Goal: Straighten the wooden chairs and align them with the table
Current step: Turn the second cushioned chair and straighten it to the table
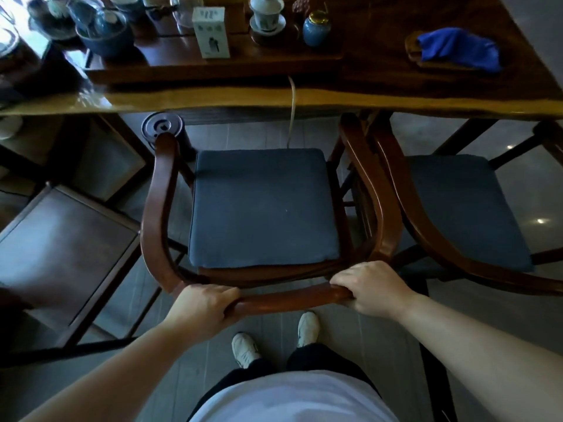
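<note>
A wooden armchair [158,208] with a curved rail and a grey-blue seat cushion stands right in front of me, facing the long wooden table [396,95]. My left hand [204,306] grips the back rail at its left end. My right hand [371,287] grips the same rail at its right end. The chair's front sits just short of the table's edge. A second armchair [426,239] with the same cushion stands at the right, its arm touching or overlapping the first chair's right arm. A dark wooden chair or stool [61,245] without a cushion stands at the left, turned at an angle.
The table carries tea ware, a white box [211,32], a blue jar [316,28] and a blue cloth [460,48]. A cord [292,117] hangs from the table's edge. A round dark device [163,126] sits under the table. My feet [274,339] stand on grey floor tiles behind the chair.
</note>
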Tool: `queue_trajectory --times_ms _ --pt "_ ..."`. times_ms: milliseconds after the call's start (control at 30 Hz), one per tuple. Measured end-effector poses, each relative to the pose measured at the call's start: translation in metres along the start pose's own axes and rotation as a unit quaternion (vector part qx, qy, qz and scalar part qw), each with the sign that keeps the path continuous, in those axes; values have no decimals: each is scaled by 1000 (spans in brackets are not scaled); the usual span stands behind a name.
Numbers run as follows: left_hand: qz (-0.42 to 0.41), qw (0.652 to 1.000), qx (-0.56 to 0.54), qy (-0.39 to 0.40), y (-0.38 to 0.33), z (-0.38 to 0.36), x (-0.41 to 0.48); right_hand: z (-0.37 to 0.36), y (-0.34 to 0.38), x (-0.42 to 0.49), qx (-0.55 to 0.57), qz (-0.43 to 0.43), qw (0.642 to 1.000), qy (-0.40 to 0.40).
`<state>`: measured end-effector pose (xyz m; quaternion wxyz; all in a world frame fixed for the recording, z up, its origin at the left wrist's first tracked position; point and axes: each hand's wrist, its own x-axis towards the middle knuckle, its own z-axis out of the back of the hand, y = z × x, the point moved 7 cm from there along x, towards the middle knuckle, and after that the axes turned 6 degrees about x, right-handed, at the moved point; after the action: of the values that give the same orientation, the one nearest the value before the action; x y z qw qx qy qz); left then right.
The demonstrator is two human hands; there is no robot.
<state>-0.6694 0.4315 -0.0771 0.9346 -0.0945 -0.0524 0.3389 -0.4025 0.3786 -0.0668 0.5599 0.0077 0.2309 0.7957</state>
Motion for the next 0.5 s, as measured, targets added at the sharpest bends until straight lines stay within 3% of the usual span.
queue_trajectory --times_ms 167,367,500 --pt "4 1000 16 26 2 5 -1 -4 5 -1 -5 3 1000 3" --pt "52 995 -3 83 -3 4 -4 2 14 2 -11 -12 996 86" --pt "82 989 64 107 -4 20 -14 7 45 13 -8 32 993 113"
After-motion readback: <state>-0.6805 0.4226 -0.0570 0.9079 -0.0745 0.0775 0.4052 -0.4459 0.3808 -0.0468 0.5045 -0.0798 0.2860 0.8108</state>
